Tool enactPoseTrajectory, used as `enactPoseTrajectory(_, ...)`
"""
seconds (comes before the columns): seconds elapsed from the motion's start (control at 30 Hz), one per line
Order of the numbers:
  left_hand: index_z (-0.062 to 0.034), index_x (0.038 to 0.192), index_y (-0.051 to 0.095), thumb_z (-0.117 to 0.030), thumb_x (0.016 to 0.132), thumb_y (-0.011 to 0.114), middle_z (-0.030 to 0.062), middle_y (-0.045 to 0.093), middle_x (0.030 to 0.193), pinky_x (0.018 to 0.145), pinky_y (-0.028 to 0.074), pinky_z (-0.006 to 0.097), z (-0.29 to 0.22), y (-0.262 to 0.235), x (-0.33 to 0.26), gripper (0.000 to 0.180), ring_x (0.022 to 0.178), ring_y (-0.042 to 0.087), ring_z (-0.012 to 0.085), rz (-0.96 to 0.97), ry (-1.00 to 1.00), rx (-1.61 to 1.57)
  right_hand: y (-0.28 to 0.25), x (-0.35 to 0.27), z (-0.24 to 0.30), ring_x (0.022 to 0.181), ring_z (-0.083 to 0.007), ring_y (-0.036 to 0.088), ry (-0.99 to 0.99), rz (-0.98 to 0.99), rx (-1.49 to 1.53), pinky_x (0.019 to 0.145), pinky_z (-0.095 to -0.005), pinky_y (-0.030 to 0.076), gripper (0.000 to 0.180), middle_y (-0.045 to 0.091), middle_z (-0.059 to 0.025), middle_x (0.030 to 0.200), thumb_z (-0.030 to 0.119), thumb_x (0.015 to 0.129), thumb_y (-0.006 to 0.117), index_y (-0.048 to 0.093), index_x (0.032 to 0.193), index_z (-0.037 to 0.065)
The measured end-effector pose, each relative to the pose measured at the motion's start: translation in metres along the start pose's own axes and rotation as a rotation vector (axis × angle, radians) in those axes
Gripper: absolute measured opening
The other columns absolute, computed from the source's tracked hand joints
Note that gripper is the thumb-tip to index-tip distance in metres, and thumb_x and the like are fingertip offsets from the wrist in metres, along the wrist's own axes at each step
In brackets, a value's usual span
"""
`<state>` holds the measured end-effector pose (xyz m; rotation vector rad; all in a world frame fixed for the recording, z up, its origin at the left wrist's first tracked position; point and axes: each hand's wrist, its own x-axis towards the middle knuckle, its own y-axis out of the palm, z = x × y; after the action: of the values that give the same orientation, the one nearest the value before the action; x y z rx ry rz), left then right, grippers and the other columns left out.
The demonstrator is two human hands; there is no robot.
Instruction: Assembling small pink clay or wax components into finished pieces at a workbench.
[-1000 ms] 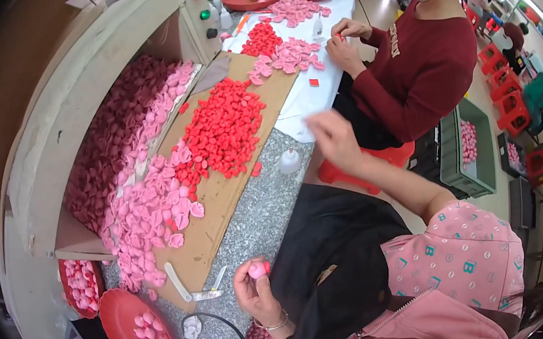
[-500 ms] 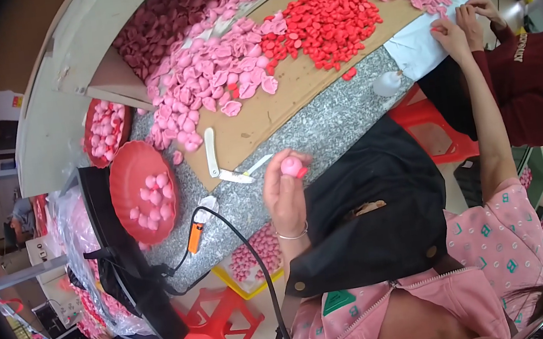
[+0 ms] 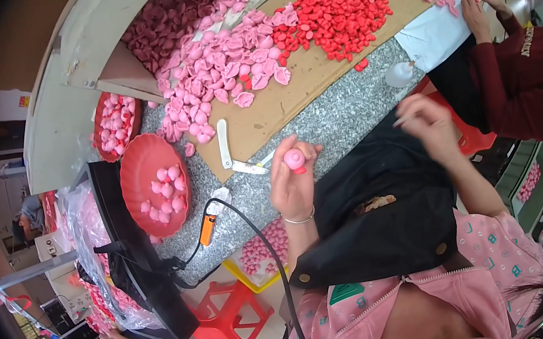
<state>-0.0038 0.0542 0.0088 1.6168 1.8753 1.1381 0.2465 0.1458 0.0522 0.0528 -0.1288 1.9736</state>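
Note:
My left hand (image 3: 292,179) holds a small pink flower bud (image 3: 295,159) upright over the edge of the grey stone table (image 3: 340,117). My right hand (image 3: 429,119) hovers to the right of it, blurred, fingers pinched; whether it holds something small I cannot tell. A black cloth (image 3: 385,210) covers my lap. Close to my left hand lie a white folding knife (image 3: 232,154) and an orange-handled tool (image 3: 208,228) with a black cable. A red dish (image 3: 151,184) with a few pink buds sits further left.
Heaps of pink petals (image 3: 219,74), dark red petals (image 3: 177,11) and bright red petals (image 3: 334,16) lie on a brown cardboard sheet (image 3: 289,96). A second red dish (image 3: 114,123) holds buds. Another person in a dark red top (image 3: 526,87) works at the right. A red stool (image 3: 225,317) stands below.
My right hand has pulled back from the far red petals to beside my left hand. The view has tilted, and the left hand with the bud sits higher in it.

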Motion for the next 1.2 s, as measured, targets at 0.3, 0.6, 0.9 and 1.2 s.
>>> enactPoseTrajectory(0.3,0.0064,0.134,0.036,-0.025,0.096,0.038,0.0141,0.051,0.107,0.097,0.036,0.039,-0.001,0.027,-0.006,0.049,0.102,0.048,0.0228,-0.107,-0.059,0.012,0.105,0.034,0.018,0.105,-0.0221,0.054,-0.341,0.379,0.029,0.089,-0.0336,0.043,0.010,0.058,-0.0101,0.111,0.004,0.079,0.068,0.061,0.086,0.004)
enactPoseTrajectory(0.6,0.0071,0.143,0.014,-0.027,0.097,0.038,0.0188,0.044,0.128,0.101,0.034,0.040,-0.003,0.032,-0.020,0.062,0.119,0.045,0.0252,-0.206,-0.019,0.258,0.138,0.020,0.011,0.085,-0.0131,0.060,-0.132,0.249,0.195,0.078,-0.0273,0.047,0.005,0.064,-0.0071,0.088,0.005,0.085,0.063,0.061,0.087,0.001)
enactPoseTrajectory(0.9,0.0038,0.146,0.004,-0.030,0.094,0.045,0.0195,0.043,0.128,0.102,0.030,0.038,0.011,0.043,-0.025,0.074,0.119,0.044,0.0265,-0.212,0.105,0.399,0.149,0.026,0.000,0.064,-0.0035,0.052,0.054,0.139,0.326,0.056,-0.0177,0.042,0.006,0.059,0.0000,0.079,0.008,0.089,0.058,0.057,0.090,0.002)
enactPoseTrajectory(1.2,0.0016,0.144,0.016,-0.018,0.091,0.054,0.0105,0.052,0.104,0.090,0.038,0.034,-0.021,0.010,-0.028,0.068,0.097,0.050,0.0179,-0.088,0.118,0.238,0.134,0.032,-0.010,0.116,-0.0157,0.047,0.339,0.472,0.853,0.100,-0.0359,0.036,0.006,0.054,-0.0077,0.121,0.015,0.090,0.058,0.056,0.093,0.009)
